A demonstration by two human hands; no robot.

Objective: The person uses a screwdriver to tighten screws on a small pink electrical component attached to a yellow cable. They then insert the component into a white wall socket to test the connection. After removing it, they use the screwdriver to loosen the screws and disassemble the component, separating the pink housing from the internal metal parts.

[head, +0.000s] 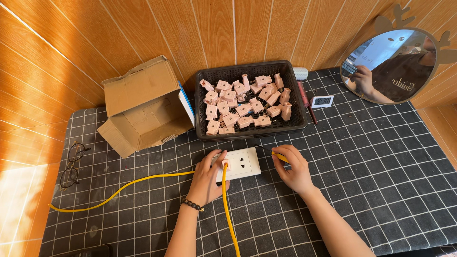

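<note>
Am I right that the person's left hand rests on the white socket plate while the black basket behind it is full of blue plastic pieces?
Not quite: the head view shows the plastic pieces in the black basket are pink, not blue. The left hand does rest on the white socket plate.

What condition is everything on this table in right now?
Brown cardboard box: on its side, flaps open.
Black plastic basket: full of pink plastic pieces.
White wall socket plate: lying flat, yellow cable across it.
Left hand: resting on plate.
Right hand: gripping yellow-handled tool.
Glasses: folded.
</note>
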